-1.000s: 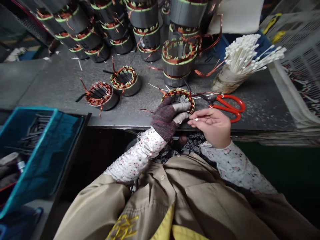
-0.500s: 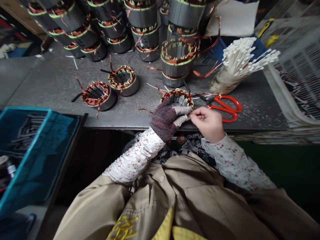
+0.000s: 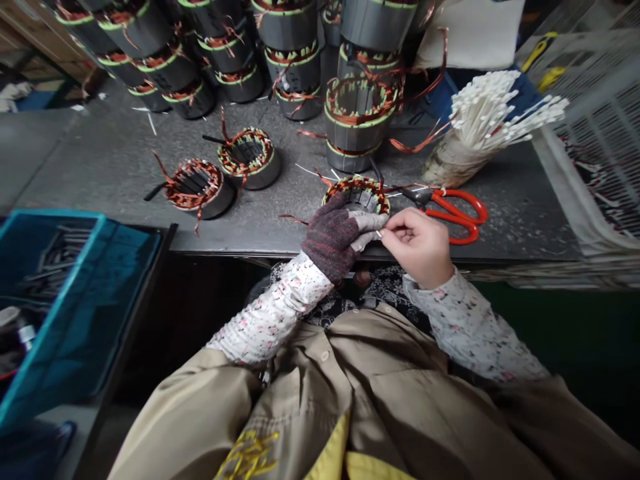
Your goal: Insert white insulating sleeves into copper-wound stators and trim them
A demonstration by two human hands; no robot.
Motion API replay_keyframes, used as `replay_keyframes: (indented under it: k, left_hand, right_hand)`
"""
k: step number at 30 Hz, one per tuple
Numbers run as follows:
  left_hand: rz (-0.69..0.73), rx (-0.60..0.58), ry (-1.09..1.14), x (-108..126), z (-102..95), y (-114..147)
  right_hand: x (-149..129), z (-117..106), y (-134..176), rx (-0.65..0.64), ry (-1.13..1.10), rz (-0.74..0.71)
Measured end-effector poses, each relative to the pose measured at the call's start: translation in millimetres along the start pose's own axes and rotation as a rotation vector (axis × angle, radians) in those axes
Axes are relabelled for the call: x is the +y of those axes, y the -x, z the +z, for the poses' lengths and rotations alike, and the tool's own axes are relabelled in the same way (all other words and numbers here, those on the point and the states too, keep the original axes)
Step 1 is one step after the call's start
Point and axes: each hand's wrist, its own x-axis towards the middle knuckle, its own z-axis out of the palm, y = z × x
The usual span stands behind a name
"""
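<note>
In the head view a motor stator (image 3: 358, 188), a steel ring with copper windings, sits at the bench's front edge. My left hand (image 3: 333, 233), in a dark knitted glove with pale finger coverings, grips its near side, fingers over the rim. Against those fingertips, my right hand (image 3: 418, 244), bare, is closed in a pinch on a thin white tie (image 3: 379, 234). Only a short white bit shows; the rest is hidden by my fingers. Scissors with red handles (image 3: 463, 212) lie just right of the stator, close to my right hand.
Two finished-looking wound stators (image 3: 197, 189) stand to the left on the grey bench (image 3: 105, 160). Stacked stators (image 3: 293, 67) line the back. A bundle of white ties (image 3: 483, 110) stands in a holder at right, beside a white plastic basket (image 3: 575, 200). A blue bin (image 3: 95, 293) is at lower left.
The view has shifted slightly. Both hands stay at the stator's near rim, and the right hand keeps its pinch, with the white bit now pointing a little differently.
</note>
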Motion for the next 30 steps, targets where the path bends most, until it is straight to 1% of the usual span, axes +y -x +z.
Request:
replay_keyframes:
  k: [3, 5, 7, 9, 11, 13, 15, 17, 21, 23, 24, 26, 28, 30]
  left_hand:
    - [-0.003, -0.011, -0.062, 3, -1.6, -1]
    - [-0.004, -0.004, -0.088, 6, -2.1, -3]
    - [-0.009, 0.026, -0.089, 8, -1.6, -3]
    - [-0.046, 0.058, -0.055, 9, -0.1, -1]
    - [-0.109, 0.068, -0.005, 9, 1.5, 2]
    - [-0.180, 0.039, -0.006, 10, 2.3, 5]
    - [-0.232, 0.005, -0.061, 13, 2.1, 6]
    - [-0.270, 0.002, -0.111, 16, 1.5, 6]
    - [-0.294, 0.024, -0.124, 19, 1.5, 2]
    - [-0.281, 0.027, -0.117, 20, 2.4, 2]
    - [-0.271, 0.030, -0.116, 20, 3.1, 2]
    - [-0.252, 0.042, -0.116, 19, 5.0, 3]
    - [-0.239, 0.053, -0.121, 19, 7.8, 5]
    - [-0.237, 0.046, -0.134, 18, 11.3, 6]
  right_hand:
    - [-8, -8, -1, -0.120, 0.075, -0.029]
    - [-15, -20, -1, -0.203, 0.040, -0.056]
    - [-20, -33, -1, -0.235, -0.068, -0.050]
    - [-18, -41, -2, -0.237, -0.189, -0.023]
    - [-13, -40, -1, -0.245, -0.308, 0.008]
    - [-9, -34, 2, -0.271, -0.451, 0.058]
    - [-10, -29, 6, -0.247, -0.567, 0.129]
    - [-15, -31, 11, -0.175, -0.619, 0.150]
    - [-29, -51, 15, -0.037, -0.545, 0.060]
    - [-33, -57, 10, -0.031, -0.517, 0.080]
    - [-34, -56, 5, -0.049, -0.529, 0.103]
    - [-34, -48, -9, -0.075, -0.585, 0.147]
    - [-31, -31, -27, -0.048, -0.642, 0.174]
    - [-25, -10, -46, 0.002, -0.643, 0.209]
